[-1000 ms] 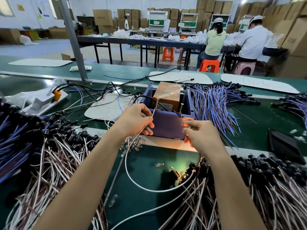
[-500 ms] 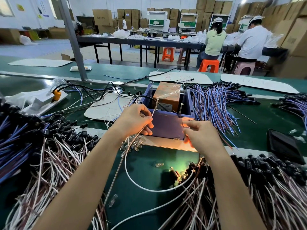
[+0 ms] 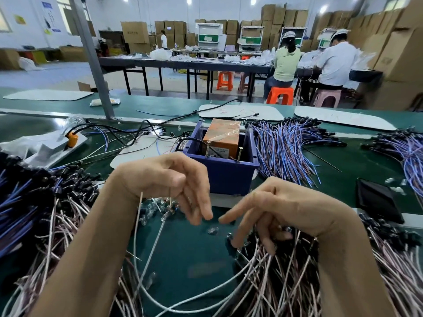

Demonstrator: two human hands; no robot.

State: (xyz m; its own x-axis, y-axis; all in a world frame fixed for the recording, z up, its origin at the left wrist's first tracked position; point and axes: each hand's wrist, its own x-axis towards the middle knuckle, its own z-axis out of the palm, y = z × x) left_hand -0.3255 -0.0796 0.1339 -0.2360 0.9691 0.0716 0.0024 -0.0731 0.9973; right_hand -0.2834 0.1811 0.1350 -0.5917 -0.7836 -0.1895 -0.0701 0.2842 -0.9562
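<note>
Both hands are off the blue bin (image 3: 222, 179) now. Half a second ago they were up at its front rim; now they sit lower and nearer us, over the green surface (image 3: 183, 259). The left hand (image 3: 164, 179) has its fingers curled and is still grasping the white wire (image 3: 136, 225), which drops out under the palm and loops across the surface toward us. The right hand (image 3: 281, 209) has its fingers released and spread, tips dipping into the wire pile (image 3: 286, 284) on the right. They touch the top strands and black plugs, but nothing is clearly pinched. We judge the step at the bin is over for this wire and the right hand is fishing for the next piece to join or sort. The clear caps (image 3: 155, 207) lie just below the left hand, and the orange box (image 3: 220, 136) stays in the bin, untouched.
</note>
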